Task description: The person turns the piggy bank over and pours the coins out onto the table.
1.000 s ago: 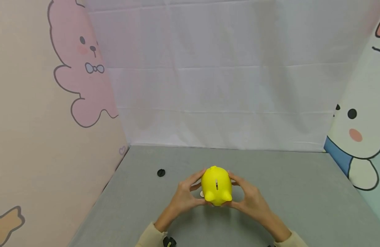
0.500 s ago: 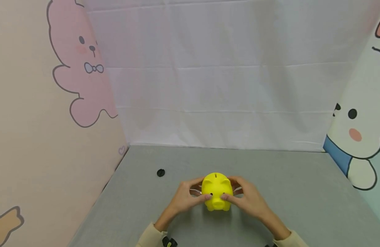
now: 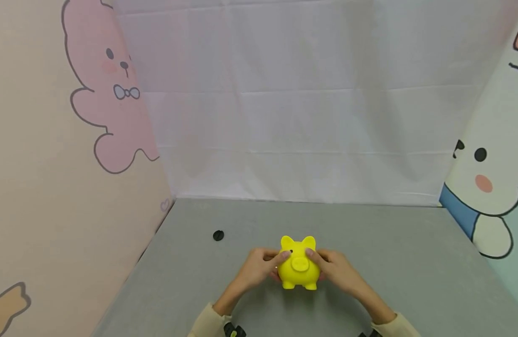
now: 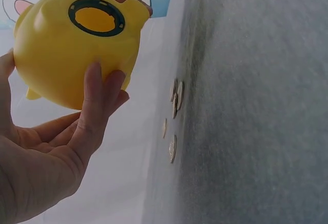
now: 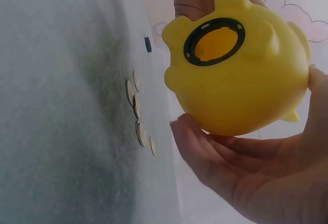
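I'm holding the yellow piggy bank (image 3: 299,263) between both hands' fingers (image 4: 97,106), lifted off the desk (image 3: 389,262). Belly hole (image 5: 215,42) is gaping; any remaining coins could be spilling onto the coins (image 4: 174,116) beneath my fingers.

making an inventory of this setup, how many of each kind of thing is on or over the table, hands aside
yellow piggy bank: 1, held by the left hand and right hand
coins lying on the grey table: 5, as far as the right wrist view shows
black plug: 1
total: 7
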The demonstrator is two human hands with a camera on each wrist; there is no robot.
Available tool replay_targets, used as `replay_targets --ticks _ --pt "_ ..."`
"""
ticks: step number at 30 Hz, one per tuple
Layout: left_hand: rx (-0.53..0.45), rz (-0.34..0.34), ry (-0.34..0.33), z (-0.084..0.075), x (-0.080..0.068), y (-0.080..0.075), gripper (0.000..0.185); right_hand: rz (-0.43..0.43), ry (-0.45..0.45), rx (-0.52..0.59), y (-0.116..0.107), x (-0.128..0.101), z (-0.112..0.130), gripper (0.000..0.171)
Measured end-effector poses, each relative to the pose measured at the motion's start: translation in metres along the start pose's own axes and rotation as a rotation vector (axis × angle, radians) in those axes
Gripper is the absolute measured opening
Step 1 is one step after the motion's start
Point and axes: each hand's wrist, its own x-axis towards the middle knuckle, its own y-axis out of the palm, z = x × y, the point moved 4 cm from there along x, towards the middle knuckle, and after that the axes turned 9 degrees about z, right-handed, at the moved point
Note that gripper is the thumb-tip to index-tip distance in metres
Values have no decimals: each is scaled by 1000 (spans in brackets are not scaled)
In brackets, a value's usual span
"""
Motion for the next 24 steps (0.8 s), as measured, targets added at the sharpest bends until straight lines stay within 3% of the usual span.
replay_targets --ticks 5,8,15,19,24 --pt "-15 20 4 2 3 -3 57 86 -63 23 -3 1 0 52" --pt "27 35 16 5 3 -7 61 101 -112 36 -6 0 -3 58" --pt "37 65 115 0 -2 -13 83 51 -272 -3 -7 -3 -4 86" --pt "78 41 241 -8 -6 -13 93 -60 -381 -85 -7 -7 1 96" --pt "296 -54 458 -14 -13 -12 103 -205 -590 -316 -2 -12 7 109"
